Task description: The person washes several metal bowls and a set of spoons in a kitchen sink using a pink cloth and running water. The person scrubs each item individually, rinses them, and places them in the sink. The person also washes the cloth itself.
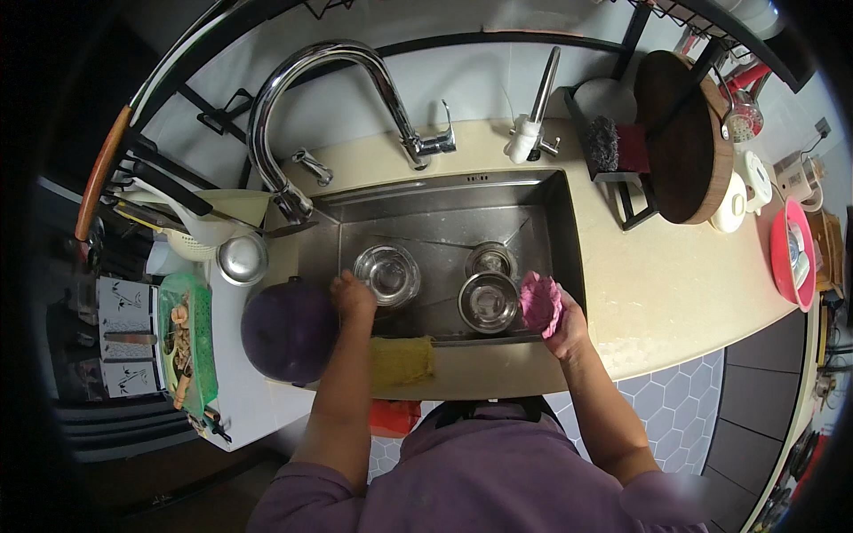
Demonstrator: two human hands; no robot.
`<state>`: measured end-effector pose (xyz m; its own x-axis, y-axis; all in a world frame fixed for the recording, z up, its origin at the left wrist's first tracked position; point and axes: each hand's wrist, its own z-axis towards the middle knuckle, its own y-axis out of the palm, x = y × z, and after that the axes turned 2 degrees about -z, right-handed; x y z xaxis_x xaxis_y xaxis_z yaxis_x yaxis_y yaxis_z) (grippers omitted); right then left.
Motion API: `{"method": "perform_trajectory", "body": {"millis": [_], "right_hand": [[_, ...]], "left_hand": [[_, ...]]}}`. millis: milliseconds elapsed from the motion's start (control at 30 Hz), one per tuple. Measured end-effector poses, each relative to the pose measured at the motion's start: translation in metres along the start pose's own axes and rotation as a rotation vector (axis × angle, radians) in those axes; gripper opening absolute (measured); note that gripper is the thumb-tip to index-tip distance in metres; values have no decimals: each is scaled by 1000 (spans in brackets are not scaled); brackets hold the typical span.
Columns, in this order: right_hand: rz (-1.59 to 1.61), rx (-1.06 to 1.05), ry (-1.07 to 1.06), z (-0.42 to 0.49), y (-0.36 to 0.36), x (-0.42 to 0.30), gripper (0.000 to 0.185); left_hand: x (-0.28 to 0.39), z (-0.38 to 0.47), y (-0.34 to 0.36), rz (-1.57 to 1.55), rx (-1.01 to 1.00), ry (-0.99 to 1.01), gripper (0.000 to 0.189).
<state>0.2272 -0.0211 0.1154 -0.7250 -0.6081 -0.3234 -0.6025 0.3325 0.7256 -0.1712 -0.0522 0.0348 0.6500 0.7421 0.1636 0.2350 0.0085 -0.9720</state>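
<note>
In the stainless steel sink [433,233], my left hand [353,297] is lowered at the left rim of a clear glass bowl [388,276]. Its fingers point down and curl, and I cannot tell whether they grip the rim. A crumpled pink cloth [540,304] is in my right hand [570,328], near the sink's right wall. Just left of the cloth is a steel bowl [488,302]. Behind that bowl, partly covered by it, a round metal strainer or drain piece [492,256] shows.
A chrome gooseneck faucet [346,53] arches over the sink's left back. Left of my left arm stands a dark purple round vessel [290,331]. A yellow cloth [401,358] lies on the front edge. Cutting boards [680,140] stand at the back right, beyond a pale countertop [656,286].
</note>
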Motion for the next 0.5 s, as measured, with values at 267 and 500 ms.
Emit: {"method": "perform_trajectory", "body": {"millis": [267,500], "right_hand": [[-5,40,-7,-18,-17,-7,28],[-67,61,-17,-30,-29,-18,33]], "left_hand": [[126,-65,70,-171,-380,545,10],[136,-65,127,-97,-310,407,12]]}}
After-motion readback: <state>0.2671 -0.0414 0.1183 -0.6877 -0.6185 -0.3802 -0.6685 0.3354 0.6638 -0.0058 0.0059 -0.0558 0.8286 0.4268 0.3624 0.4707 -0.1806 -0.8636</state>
